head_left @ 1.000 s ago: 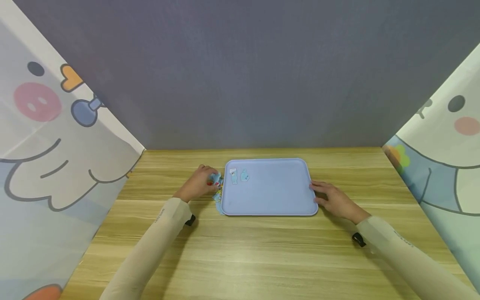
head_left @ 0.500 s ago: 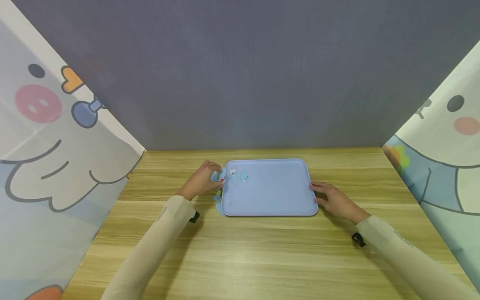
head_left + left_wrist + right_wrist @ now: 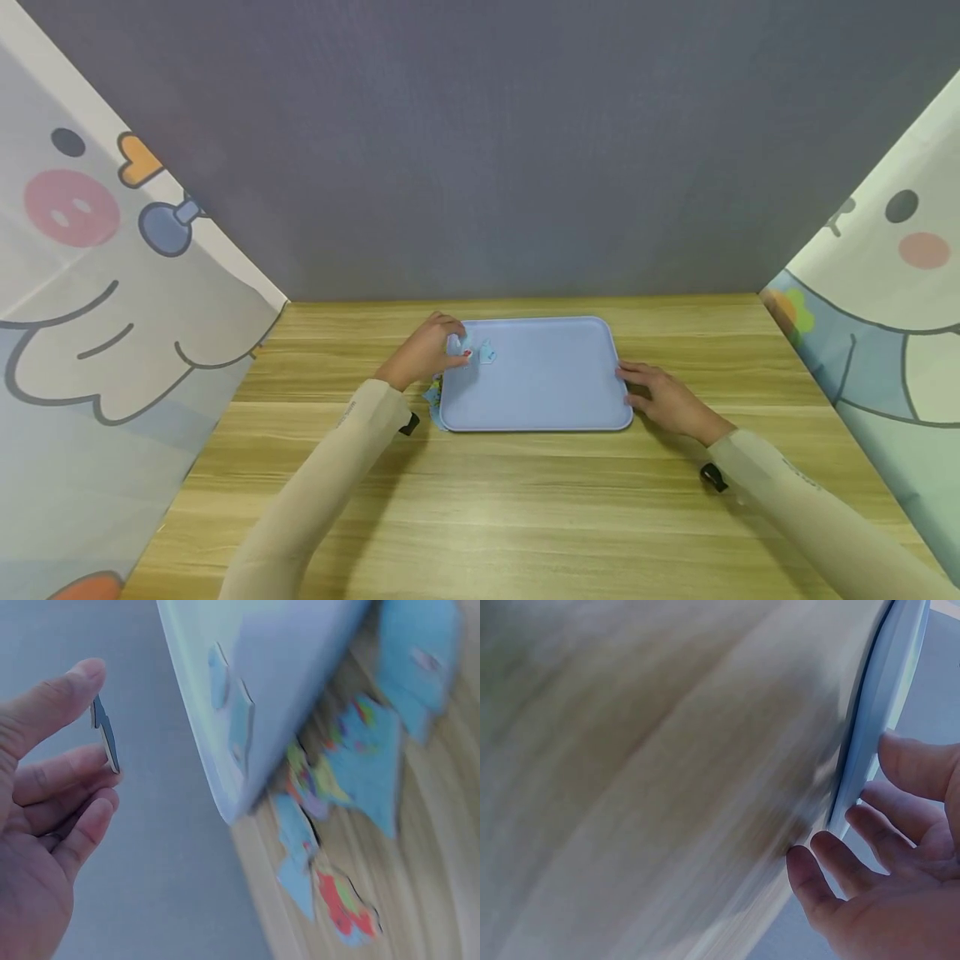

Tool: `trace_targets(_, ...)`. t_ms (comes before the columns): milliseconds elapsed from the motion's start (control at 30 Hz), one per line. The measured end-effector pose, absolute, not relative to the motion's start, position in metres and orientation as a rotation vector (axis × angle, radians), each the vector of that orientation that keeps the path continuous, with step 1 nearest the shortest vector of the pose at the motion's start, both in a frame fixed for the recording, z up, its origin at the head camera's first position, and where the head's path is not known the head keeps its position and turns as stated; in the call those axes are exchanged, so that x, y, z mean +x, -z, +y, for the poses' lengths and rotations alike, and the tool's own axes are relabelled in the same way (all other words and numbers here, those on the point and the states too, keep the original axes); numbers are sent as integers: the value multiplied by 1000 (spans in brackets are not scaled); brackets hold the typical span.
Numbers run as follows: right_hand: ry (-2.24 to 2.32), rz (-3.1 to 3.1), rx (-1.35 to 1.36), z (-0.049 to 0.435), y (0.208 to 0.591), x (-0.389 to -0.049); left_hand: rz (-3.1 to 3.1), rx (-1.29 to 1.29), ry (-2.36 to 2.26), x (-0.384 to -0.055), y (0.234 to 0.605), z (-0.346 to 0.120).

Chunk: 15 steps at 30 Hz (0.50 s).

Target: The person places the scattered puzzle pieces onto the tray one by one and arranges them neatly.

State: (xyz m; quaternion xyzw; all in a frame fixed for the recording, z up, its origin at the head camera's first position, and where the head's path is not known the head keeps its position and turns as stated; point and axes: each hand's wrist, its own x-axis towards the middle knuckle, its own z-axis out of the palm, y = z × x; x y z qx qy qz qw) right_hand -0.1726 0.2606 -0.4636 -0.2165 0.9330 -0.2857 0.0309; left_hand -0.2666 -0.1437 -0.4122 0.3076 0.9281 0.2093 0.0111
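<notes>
My left hand [image 3: 425,352] is over the upper left corner of a pale blue tray [image 3: 551,379]. Between thumb and fingertips it pinches a thin jigsaw puzzle piece [image 3: 108,739], seen edge-on in the left wrist view. Two light blue puzzle pieces lie in the tray; one piece [image 3: 487,352] shows plainly in the head view, while the hand partly covers the other. At the tray's right side, my right hand [image 3: 670,402] rests its fingertips against the rim [image 3: 866,720], fingers loosely bent.
Several more puzzle pieces [image 3: 364,761], printed in blue, red and yellow, lie on the wooden table [image 3: 525,517] along the tray's left edge. A grey panel [image 3: 525,167] stands behind the table, and cartoon-printed sheets [image 3: 75,350] flank both sides.
My left hand has moved right, from the pieces beside the tray to above its upper left corner, carrying a puzzle piece. The right hand has stayed at the rim.
</notes>
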Motion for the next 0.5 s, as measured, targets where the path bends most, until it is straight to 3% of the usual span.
trace_targets(500,879,2881,-669,259,464,-172,2866,865,-653,-271,413,-107)
